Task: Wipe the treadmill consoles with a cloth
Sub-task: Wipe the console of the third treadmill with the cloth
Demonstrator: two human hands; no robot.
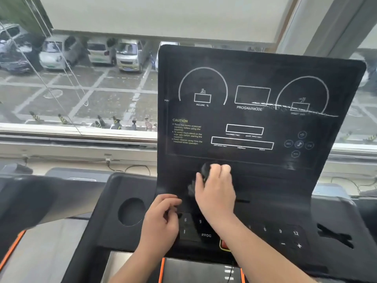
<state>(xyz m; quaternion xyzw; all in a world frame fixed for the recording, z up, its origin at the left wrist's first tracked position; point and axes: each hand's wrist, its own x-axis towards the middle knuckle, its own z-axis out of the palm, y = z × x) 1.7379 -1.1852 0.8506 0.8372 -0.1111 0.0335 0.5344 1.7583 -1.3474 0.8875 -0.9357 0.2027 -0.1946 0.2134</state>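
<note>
A black treadmill console [261, 119] with white dial outlines and yellow caution text stands upright in front of me. My right hand [215, 190] grips a dark cloth [205, 170] and holds it against the console's lower panel, below the display boxes. My left hand [163, 219] is lower and to the left, fingers curled over the left edge of the keypad [195, 229]. Whether it holds a trailing bit of the cloth is hidden by blur. A scratch or streak runs across the right dial.
A round cup holder [131, 211] lies left of the keypad, a red stop button [224, 245] under my right wrist. More number keys [285, 233] sit to the right. Behind is a window [81, 78] over a car park. Another treadmill's edge [18, 201] is at left.
</note>
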